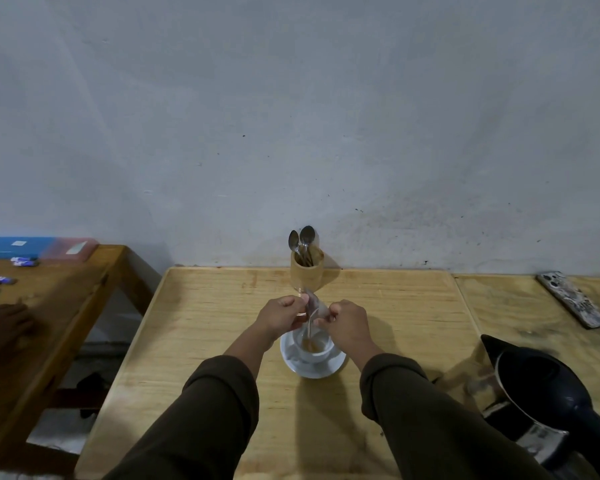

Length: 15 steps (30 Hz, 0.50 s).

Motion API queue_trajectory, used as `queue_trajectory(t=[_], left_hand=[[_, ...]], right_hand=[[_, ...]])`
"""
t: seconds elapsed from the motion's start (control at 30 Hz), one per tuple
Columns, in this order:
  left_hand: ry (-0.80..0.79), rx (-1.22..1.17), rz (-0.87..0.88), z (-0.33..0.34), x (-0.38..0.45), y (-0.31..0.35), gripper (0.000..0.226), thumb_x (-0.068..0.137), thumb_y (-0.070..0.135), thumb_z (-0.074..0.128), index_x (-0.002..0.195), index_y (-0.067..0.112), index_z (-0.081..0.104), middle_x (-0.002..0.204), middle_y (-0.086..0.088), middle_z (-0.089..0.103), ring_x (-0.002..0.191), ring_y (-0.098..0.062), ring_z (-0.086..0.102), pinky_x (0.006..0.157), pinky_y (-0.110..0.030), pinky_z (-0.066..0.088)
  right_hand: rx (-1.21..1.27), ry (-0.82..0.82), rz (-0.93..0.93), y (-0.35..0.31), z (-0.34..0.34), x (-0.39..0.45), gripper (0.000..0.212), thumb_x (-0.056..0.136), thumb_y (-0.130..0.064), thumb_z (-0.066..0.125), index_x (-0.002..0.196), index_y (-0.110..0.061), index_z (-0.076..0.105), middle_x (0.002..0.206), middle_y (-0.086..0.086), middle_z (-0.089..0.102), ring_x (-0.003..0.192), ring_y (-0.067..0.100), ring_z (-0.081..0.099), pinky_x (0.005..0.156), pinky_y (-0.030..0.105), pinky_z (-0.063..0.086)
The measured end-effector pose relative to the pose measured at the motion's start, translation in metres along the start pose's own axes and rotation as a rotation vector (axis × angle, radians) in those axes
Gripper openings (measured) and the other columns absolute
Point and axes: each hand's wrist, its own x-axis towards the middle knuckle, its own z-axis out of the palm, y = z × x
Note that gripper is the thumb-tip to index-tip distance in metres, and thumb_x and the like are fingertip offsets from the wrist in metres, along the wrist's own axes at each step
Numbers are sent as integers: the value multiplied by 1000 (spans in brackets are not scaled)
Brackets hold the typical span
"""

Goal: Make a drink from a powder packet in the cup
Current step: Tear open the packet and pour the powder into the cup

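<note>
While both dark sleeves (pixel 201 410) reach in from 6 o'clock, the wooden table (pixel 222 341) carries the working set. Nearest, at 4 o'clock of the cup, a black electric kettle (pixel 548 400) stands with its spout turned toward the centre, well apart from the crockery. At centre a white cup (pixel 314 348) sits on a white saucer (pixel 312 367); brown powder lies in the cup's bottom. Directly above the cup, the powder packet (pixel 312 311) hangs tilted with its open end down, a pale stream running from it into the cup. Left hand (pixel 280 315), at 10 o'clock of the cup, is pinched closed on the packet's upper edge, fingers curled together. Right hand (pixel 349 322), at 2 o'clock of the cup, is likewise pinched closed on the packet's other side; the hands partly hide the cup's far rim. Beyond, at 12 o'clock, a wooden holder (pixel 306 271) with metal spoons (pixel 302 242) stands just beside the grey wall (pixel 291 116), the packet's top overlapping its base in view. Far at 2 o'clock a dark patterned slab (pixel 574 299) lies flat. At 9 o'clock, on a separate bench (pixel 59 296), another person's hand (pixel 4 320) rests, with small packets (pixel 23 261) and blue and pink boxes (pixel 35 247) behind
</note>
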Motion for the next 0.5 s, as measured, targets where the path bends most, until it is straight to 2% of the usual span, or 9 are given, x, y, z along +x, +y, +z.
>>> queue_trajectory(t=[0.1,0.2,0.27,0.4,0.5], left_hand=[[-23,-17,15,2,-1,0,19,94,25,56,90,11,69,103,-13,67,89,-20,65,83,-26,53],[-25,-4,40,3,-1,0,24,94,24,56,99,4,69,101,-12,67,90,-21,64,81,-24,53],[-16,22,59,3,-1,0,28,93,24,57,106,1,68,101,-11,67,90,-20,64,80,-23,53],[0,-1,80,3,0,3,16,92,21,59,98,10,69,100,-12,67,96,-24,63,87,-30,52],[-9,-6,90,3,-1,5,14,92,19,59,100,11,67,99,-10,66,91,-21,63,78,-24,52]], right_hand=[[-14,22,0,-2,1,-1,46,84,-21,66,48,-24,37,57,-9,39,52,1,35,45,14,24],[-32,28,-12,-1,1,-3,45,85,-17,65,49,-25,39,59,-10,39,55,2,38,47,13,25],[-34,27,-10,1,1,-2,38,85,-12,62,51,-18,45,62,-7,41,62,10,43,51,13,27],[8,35,43,6,4,1,24,85,-6,54,63,-11,47,63,-6,38,64,12,42,50,15,26],[9,38,51,6,4,1,16,85,-7,54,71,-10,50,64,-8,38,65,10,41,50,13,26]])
